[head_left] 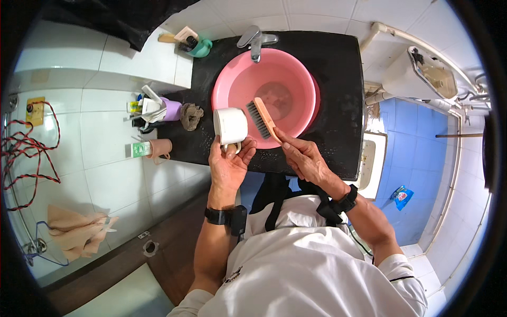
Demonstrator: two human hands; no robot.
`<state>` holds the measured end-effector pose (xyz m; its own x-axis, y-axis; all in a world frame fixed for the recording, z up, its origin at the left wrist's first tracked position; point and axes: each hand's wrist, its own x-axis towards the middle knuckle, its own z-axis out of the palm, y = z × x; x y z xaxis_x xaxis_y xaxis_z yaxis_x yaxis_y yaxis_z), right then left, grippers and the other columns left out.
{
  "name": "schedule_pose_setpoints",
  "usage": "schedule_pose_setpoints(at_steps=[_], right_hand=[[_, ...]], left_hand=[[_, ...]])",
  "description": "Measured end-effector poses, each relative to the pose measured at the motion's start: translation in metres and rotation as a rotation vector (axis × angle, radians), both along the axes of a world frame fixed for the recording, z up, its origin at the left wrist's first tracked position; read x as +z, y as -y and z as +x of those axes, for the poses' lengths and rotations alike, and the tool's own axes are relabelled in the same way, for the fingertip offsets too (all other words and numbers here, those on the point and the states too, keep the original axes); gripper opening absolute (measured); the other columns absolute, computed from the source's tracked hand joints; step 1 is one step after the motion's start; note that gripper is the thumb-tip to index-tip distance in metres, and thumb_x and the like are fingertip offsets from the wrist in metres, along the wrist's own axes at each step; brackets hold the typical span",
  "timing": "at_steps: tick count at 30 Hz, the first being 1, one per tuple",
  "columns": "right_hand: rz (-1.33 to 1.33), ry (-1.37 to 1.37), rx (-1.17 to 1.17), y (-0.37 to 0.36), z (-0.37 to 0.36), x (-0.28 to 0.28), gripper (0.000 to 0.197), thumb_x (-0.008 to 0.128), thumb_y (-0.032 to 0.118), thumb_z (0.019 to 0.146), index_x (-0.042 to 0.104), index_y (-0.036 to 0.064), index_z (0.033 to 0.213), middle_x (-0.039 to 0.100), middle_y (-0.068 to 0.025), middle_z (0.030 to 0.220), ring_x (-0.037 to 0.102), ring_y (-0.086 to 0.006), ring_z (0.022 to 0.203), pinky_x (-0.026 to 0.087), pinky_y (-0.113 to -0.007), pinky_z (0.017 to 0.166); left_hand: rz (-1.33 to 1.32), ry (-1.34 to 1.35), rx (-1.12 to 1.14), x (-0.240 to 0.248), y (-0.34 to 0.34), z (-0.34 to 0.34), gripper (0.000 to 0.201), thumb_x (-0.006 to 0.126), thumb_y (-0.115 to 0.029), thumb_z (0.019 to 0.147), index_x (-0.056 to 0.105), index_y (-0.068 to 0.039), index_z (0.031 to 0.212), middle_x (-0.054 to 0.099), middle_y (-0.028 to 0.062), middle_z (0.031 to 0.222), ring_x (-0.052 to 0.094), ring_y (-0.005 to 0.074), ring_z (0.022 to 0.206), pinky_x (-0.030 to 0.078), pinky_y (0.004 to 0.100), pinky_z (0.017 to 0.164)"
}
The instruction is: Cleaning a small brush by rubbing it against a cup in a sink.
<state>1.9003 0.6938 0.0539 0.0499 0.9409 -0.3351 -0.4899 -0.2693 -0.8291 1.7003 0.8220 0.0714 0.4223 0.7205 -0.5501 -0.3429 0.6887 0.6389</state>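
My left hand holds a white cup by its handle, tipped on its side over the near left rim of a pink basin. In my right hand is a scrubbing brush with an orange-brown back and dark grey bristles. The bristles face the cup and stand a little apart from it. Shallow water seems to lie in the basin, which sits under a chrome faucet. My right fingers close around the near end of the brush.
Wet drops speckle the black counter. Along its left side stand a crumpled brown cloth, a purple cup of toiletries and a pinkish mug. A green cup is at the back left. A toilet tank is at right.
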Motion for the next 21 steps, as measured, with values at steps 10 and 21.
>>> schedule_pose_setpoints(at_steps=[10, 21], right_hand=[[0.419, 0.599, -0.261, 0.018, 0.003, -0.011, 0.047, 0.063, 0.013, 0.101, 0.055, 0.0108, 0.148, 0.075, -0.0194, 0.098, 0.074, -0.0296, 0.078, 0.057, -0.038, 0.071], [0.217, 0.690, -0.198, 0.012, 0.006, -0.003, 0.046, 0.061, 0.007, 0.100, 0.057, 0.0075, 0.145, 0.067, -0.0283, 0.092, 0.069, -0.0298, 0.068, 0.055, -0.033, 0.069]], left_hand=[[-0.141, -0.111, 0.057, 0.002, 0.008, 0.066, 0.046, 0.034, -0.036, 0.106, 0.049, -0.012, 0.071, 0.055, 0.0010, 0.068, 0.058, 0.0190, 0.066, 0.056, 0.0339, 0.068], [-0.050, -0.315, 0.005, -0.015, 0.002, 0.084, 0.035, 0.039, -0.035, 0.104, 0.054, -0.012, 0.084, 0.053, -0.0026, 0.067, 0.064, 0.0170, 0.073, 0.053, 0.0347, 0.069]])
